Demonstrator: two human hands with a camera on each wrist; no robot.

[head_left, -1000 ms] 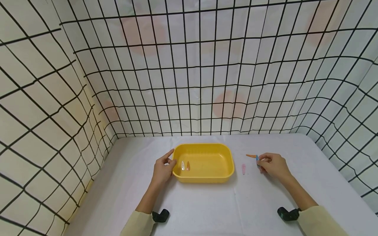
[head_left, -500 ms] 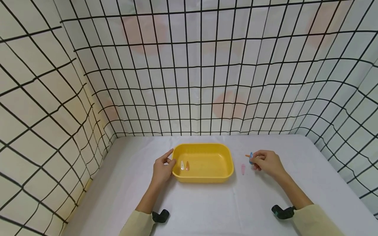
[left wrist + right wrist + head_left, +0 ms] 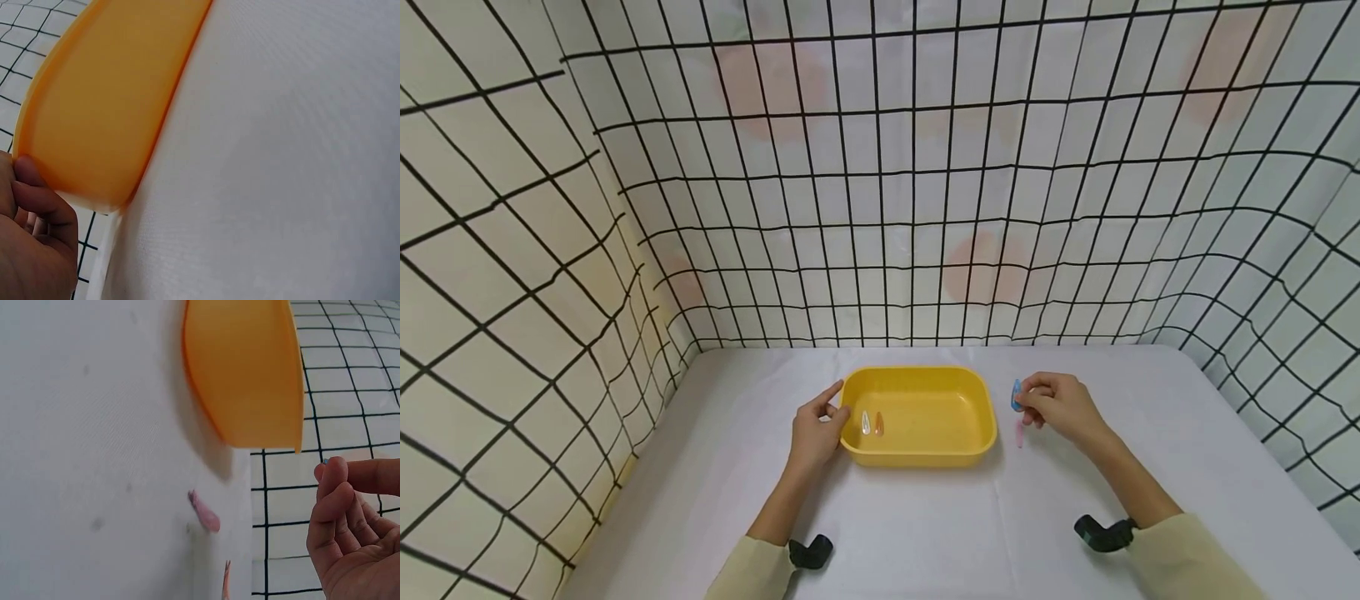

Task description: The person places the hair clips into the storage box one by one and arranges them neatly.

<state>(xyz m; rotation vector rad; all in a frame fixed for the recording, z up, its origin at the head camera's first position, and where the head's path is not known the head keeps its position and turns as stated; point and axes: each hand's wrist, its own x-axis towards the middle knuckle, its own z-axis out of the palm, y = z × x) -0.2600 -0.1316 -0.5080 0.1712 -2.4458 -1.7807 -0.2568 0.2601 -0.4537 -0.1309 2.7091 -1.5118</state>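
Note:
A yellow plastic tray [image 3: 925,459] stands on the table with a white hair clip [image 3: 866,422] and an orange hair clip [image 3: 879,423] lying inside at its left. My left hand [image 3: 815,429] grips the tray's left end, thumb at the rim. Just right of the tray, my right hand [image 3: 1060,404] pinches a blue hair clip [image 3: 1017,395] between thumb and fingertips, raised over the table. In the right wrist view only a speck of blue shows at the fingertips. Below that hand a pink hair clip [image 3: 205,512] lies on the cloth, and another orange clip [image 3: 226,581] shows at the bottom edge.
White cloth covers the table [image 3: 910,533]. Black wire grid panels [image 3: 910,200] stand behind it and along both sides, backed with pale sheeting. Each wrist wears a black camera mount, one on the left [image 3: 810,552] and one on the right [image 3: 1103,533].
My right hand has lifted the blue clip and carried it left toward the tray, passing over the pink clip and hiding the loose orange one in the head view. My left hand stays put.

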